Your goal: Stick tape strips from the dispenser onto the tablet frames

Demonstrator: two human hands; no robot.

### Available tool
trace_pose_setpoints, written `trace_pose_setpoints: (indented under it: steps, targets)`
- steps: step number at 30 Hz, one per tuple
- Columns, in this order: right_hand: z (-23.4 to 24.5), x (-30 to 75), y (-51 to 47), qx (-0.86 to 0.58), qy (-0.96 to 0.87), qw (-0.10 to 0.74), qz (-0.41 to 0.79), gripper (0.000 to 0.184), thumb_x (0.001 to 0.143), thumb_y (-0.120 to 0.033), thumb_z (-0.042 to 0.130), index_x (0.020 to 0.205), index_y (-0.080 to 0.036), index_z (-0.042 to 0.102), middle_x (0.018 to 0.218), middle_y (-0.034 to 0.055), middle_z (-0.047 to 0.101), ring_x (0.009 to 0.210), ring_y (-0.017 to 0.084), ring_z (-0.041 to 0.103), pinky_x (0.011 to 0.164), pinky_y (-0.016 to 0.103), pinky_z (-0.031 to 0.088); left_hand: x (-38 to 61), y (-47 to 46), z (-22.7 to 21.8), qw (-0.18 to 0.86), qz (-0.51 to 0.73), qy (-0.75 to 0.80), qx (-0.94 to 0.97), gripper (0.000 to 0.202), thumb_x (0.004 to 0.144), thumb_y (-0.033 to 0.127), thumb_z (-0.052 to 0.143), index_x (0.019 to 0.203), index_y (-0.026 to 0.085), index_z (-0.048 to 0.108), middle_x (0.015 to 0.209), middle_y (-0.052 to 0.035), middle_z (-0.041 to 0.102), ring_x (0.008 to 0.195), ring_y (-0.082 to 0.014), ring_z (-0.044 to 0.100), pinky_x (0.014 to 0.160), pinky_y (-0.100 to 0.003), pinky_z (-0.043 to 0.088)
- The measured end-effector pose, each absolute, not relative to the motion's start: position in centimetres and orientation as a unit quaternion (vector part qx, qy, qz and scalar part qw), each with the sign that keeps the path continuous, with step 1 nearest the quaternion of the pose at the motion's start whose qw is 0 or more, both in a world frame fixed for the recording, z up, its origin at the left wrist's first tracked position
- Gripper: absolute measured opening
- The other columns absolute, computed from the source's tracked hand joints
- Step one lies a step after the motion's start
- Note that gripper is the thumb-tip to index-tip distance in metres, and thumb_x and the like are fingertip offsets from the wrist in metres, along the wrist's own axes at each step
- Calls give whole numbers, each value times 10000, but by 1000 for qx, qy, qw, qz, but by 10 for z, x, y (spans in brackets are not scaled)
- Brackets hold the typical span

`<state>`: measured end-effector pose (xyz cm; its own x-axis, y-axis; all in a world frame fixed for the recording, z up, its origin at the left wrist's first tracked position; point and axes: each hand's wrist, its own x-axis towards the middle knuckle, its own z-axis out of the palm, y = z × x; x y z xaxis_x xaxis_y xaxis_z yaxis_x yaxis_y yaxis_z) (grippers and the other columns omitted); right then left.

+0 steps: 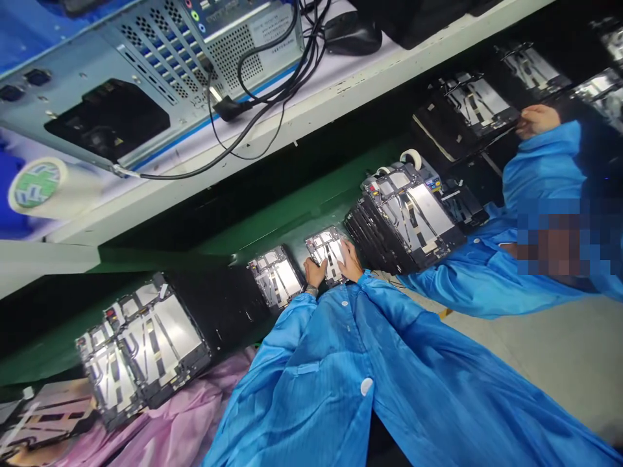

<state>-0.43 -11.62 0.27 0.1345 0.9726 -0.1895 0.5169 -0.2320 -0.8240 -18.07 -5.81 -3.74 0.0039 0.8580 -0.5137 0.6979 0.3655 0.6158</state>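
Note:
An opened tablet (331, 251), with its silver battery and dark ribbon cables exposed, is in front of me at the green bench. My left hand (315, 274) grips its left edge, thumb on top. On the opposite edge, my right hand (350, 261) is closed, its fingers reaching over the face. The undersides of both grips are hidden. Just left of my left hand stands a stack topped by a similar opened tablet (276, 277). A taller stack of opened tablets (413, 214) rises right of my right hand.
Further stacks (156, 337) stand at the left, beside a person in a pink sleeve (189, 408). To the right, a co-worker in blue (545, 155) touches another stack (479, 104). A shelf (335, 107) overhead carries a computer case (146, 84), cables, a mouse (353, 32) and a tape roll (39, 185).

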Motion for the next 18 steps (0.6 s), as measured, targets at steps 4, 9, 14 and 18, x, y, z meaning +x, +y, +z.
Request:
trace_pose_setpoints:
  steps: [4,9,14,18]
  targets:
    - [-20,-15,-118,-667,-565,320,366,879,907,-249,545,1664,-91,127,1675,207,83,1518,342,283,1301,438,196,-173,-47,-29,377,40,745,549,803,862,650,695,1340,63,425,1403,-318,481,1348,-393,495,1052,-434,411]
    - [-31,-23,-112,-690,-556,323,334,854,943,-273,531,1675,-120,117,1673,204,92,1502,343,323,1275,455,263,-181,-44,-27,351,23,754,555,763,895,626,661,1331,49,416,1377,-337,497,1332,-429,525,1026,-462,438]
    - [-38,-19,-79,-734,-548,304,263,941,918,-313,611,1695,-204,91,1645,193,174,1457,358,392,1204,527,373,-177,-43,-30,310,11,781,542,723,854,626,700,1296,108,457,1350,-264,556,1292,-398,579,1021,-453,495]
    - [-44,-23,-53,-736,-575,272,232,1023,879,-313,697,1700,-220,94,1631,198,210,1438,376,410,1201,539,367,-173,-40,-32,282,13,785,551,729,834,633,709,1283,104,485,1328,-255,568,1258,-388,604,1008,-447,518]
